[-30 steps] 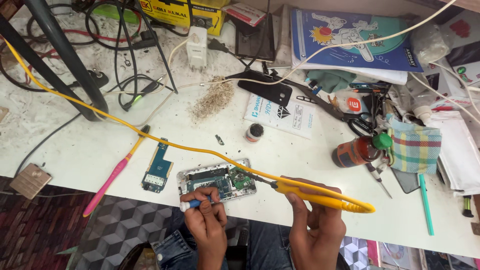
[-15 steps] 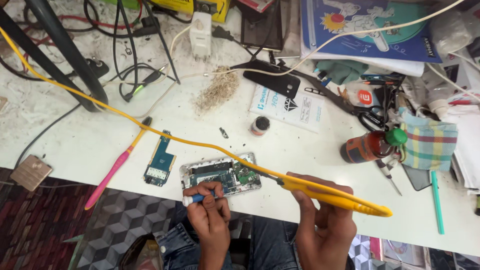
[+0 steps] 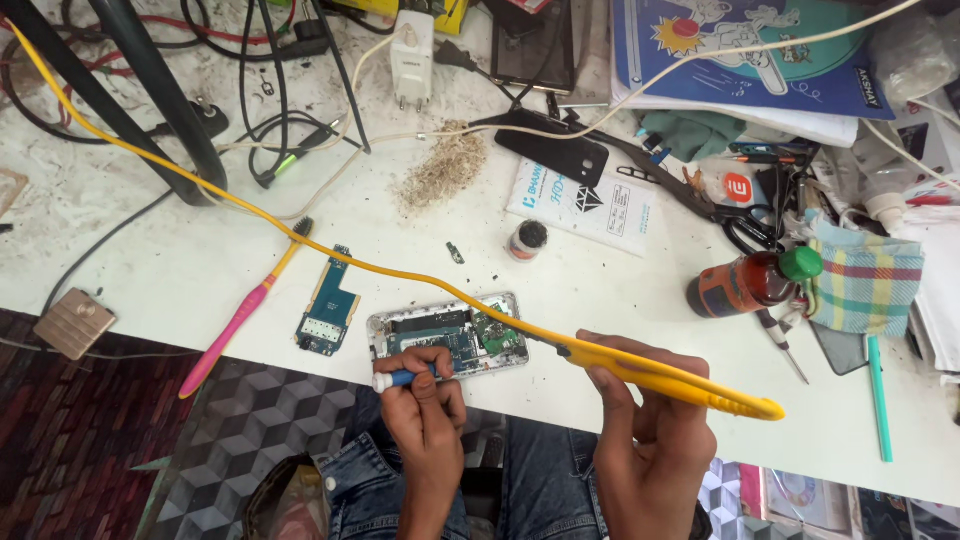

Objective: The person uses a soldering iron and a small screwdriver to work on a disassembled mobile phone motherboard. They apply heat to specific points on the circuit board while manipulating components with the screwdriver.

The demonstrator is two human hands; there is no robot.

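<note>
— At the near edge of the white surface [image 3: 600,290], what lay under the hands?

— An opened phone [image 3: 447,337], face down with its back off and the green board showing. It sat flat, right at the edge, just in front of the person's knees.

— And the left hand [image 3: 425,400]?

— Its fingers were clenched around a small blue-handled screwdriver [image 3: 398,378], held level, the white cap pointing left, the hand touching the phone's lower rim.

— The right hand [image 3: 650,420]?

— Fingers were wrapped around a yellow soldering iron [image 3: 680,383], its body lying across the palm and pointing right. Its yellow cord [image 3: 300,235] ran up and left over the phone and across the surface to the far corner.

— What else was close by?

— A loose blue circuit board [image 3: 327,302] just left of the phone, and a pink toothbrush [image 3: 240,315] beyond that, slanted. A small dark-lidded pot [image 3: 526,239] stood above the phone, near a heap of sawdust-like shavings [image 3: 443,172]. Off to the right, a brown bottle with a green cap [image 3: 752,280] lay tipped against a checked cloth [image 3: 865,282], well apart from both hands.
</note>
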